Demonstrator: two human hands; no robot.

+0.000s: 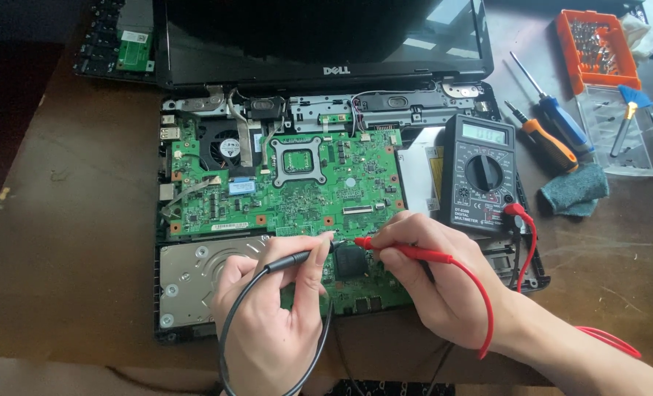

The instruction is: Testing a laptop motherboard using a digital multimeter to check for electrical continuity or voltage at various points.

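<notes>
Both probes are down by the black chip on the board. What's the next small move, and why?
Probably hold both tips steady and glance up at the multimeter. The left hand has the black probe and the right hand the red probe, tips near the black chip on the green motherboard; its display is too small to read here.

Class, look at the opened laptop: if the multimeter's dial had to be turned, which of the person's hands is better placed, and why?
Probably the right hand. It holds the red probe just below the multimeter, on the right of the green board. The left hand, with the black probe, would have to cross over it.
</notes>
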